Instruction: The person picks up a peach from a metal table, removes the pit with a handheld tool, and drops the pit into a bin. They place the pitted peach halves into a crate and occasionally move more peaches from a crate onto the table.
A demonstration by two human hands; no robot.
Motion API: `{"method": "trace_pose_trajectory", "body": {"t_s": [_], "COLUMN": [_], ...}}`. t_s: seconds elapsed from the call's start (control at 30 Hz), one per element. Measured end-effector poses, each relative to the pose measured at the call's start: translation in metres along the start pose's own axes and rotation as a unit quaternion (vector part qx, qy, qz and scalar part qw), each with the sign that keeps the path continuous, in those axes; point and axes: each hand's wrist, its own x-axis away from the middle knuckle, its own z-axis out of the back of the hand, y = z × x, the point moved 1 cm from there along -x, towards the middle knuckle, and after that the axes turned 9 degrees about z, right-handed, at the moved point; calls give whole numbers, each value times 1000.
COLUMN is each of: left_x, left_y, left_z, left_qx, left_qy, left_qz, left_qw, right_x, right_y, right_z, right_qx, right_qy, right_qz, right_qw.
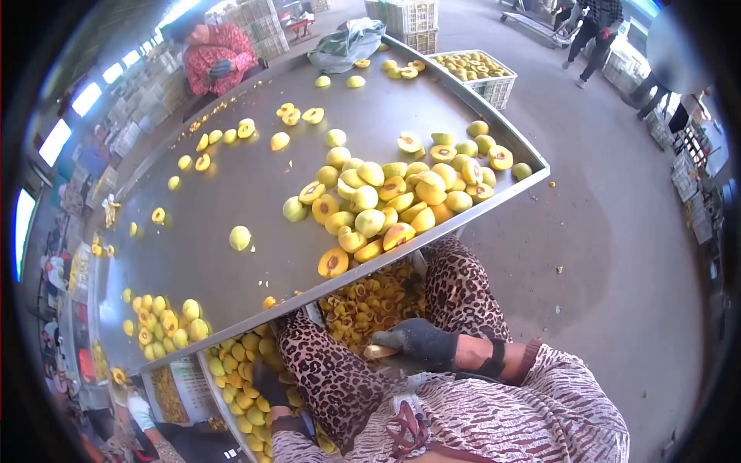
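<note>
My right hand [421, 344], in a dark glove, is closed around a tan, wooden-looking handle [378, 352]; the rest of that tool is hidden. It hovers over my lap, just above a container of peach scraps [369, 302] between my knees. Down to the left, my left hand [270, 386], also in a dark glove, reaches among the halved yellow peaches [245, 366] in a crate beside my leg. Its fingers are hard to make out. On the metal table [255, 185] in front of me lies a big heap of peach halves [394, 193], some showing red-brown pit hollows.
A raised metal rim [505, 189] edges the table. Another peach pile [162, 324] lies at its near left corner. A grey plastic bag [349, 45] rests at the far end, beside a full crate [490, 86]. A person in red [220, 62] sits across; others work at left.
</note>
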Motion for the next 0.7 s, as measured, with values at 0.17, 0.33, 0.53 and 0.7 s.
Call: {"method": "trace_pose_trajectory", "body": {"t_s": [0.17, 0.33, 0.53, 0.7], "left_x": [-70, -145, -146, -157], "left_y": [77, 206, 311, 282], "left_z": [118, 66, 40, 36], "left_qx": [230, 246, -29, 509], "left_qy": [210, 34, -214, -269], "left_qz": [136, -30, -52, 99], "left_qw": [941, 968, 975, 812], "right_x": [16, 16, 62, 60], "right_y": [17, -7, 15, 14], "right_z": [-9, 6, 19, 33], "right_qx": [-53, -83, -44, -96], "right_qy": [42, 69, 138, 213], "right_qz": [-80, -23, -85, -105], "right_qw": [995, 994, 986, 967]}}
